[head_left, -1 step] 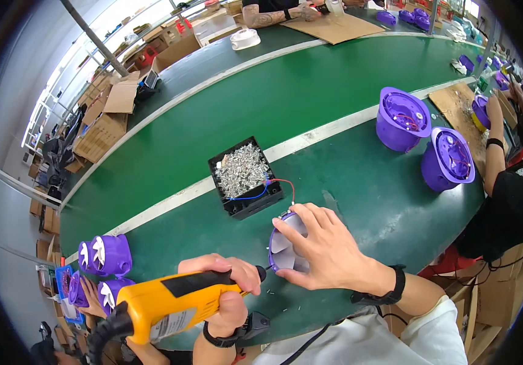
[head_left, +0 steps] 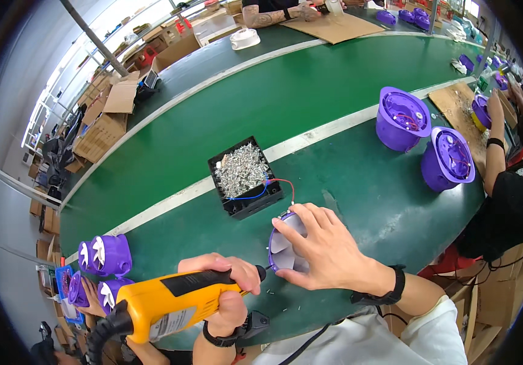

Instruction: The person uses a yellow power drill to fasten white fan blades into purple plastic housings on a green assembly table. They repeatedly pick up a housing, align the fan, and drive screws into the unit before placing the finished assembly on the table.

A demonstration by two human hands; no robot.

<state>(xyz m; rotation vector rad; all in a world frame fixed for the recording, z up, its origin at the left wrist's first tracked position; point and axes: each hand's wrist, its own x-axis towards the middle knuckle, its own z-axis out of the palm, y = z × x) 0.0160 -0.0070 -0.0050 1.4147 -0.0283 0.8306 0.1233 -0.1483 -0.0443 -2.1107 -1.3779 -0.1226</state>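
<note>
My left hand (head_left: 228,292) is wrapped around a yellow and black electric screwdriver (head_left: 176,301), which lies slanted with its tip pointing right. That tip meets the side of a small round fan (head_left: 283,243) with a purple rim and pale grey blades. My right hand (head_left: 328,246) grips the fan, thumb on the near side of the rim and fingers on the far side, hiding its right part. A red wire and a blue wire (head_left: 248,197) lead from the fan's far side onto a black box (head_left: 249,210) heaped with small silver screws (head_left: 241,169).
Two purple housings (head_left: 403,120) with wires inside stand at the right, near a co-worker's arm (head_left: 494,146). Several purple fan units (head_left: 110,254) are at the left, where another person's hand (head_left: 93,299) reaches in. Loose screws (head_left: 284,309) lie near me on the green table (head_left: 359,182).
</note>
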